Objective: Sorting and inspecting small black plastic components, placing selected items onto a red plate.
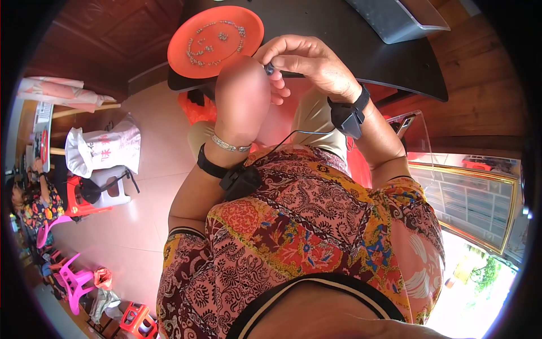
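Above my lap, at the near edge of a black table (316, 25), both hands meet. My right hand (316, 65) is closed, with thumb and forefinger pinching a small dark rounded piece (269, 69) whose kind I cannot make out. Against it is my left hand (243, 99), heavily blurred, so how its fingers lie does not show. Several fingertips show just below the dark piece. Just beyond the left hand, an orange-red plate (183, 37) lies on the table. Tiny greyish bits (241, 33) form a ring on it, with small clusters inside.
A grey plastic bin (389, 28) stands at the table's far right. A thin black cable (299, 131) runs between my wrist devices. On the floor to the left are a white sack (104, 150), pink stools (76, 282) and a red stool (138, 322). Another person (42, 200) sits at far left.
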A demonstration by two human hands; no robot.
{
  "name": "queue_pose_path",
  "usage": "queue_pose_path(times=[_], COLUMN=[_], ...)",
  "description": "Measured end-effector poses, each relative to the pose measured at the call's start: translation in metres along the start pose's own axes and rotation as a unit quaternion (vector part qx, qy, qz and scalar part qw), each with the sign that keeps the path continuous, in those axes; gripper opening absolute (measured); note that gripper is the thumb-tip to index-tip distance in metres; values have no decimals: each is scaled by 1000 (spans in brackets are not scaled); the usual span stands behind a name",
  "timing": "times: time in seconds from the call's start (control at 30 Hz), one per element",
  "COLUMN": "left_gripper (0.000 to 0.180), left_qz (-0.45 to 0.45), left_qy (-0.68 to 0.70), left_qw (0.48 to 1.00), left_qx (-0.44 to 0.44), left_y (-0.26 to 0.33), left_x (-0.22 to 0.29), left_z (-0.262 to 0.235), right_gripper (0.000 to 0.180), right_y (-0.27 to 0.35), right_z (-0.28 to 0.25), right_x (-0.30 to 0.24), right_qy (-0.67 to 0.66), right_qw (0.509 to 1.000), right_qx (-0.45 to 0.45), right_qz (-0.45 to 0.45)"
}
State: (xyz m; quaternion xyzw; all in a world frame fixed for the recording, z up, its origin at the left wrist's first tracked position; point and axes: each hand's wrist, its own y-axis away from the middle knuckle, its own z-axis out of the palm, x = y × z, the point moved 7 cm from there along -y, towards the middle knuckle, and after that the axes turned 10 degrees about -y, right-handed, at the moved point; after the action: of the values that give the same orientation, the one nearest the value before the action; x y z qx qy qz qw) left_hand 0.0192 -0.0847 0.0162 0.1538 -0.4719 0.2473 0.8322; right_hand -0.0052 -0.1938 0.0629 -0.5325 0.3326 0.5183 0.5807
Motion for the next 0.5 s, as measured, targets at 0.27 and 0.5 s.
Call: queue_pose_path(times=[0.27, 0.5], left_gripper=[30, 27], left_qz=[-7, -3], left_qy=[20, 31], left_qw=[999, 997], left_qx=[26, 67], left_y=[1, 0], left_x=[-2, -2], left_z=[-2, -3], right_gripper=[14, 14], right_y=[7, 12], right_z=[7, 7], right_x=[0, 1], right_qy=[47, 76], right_qw=[999, 994], right_qx=[18, 60], right_qz=[-15, -53])
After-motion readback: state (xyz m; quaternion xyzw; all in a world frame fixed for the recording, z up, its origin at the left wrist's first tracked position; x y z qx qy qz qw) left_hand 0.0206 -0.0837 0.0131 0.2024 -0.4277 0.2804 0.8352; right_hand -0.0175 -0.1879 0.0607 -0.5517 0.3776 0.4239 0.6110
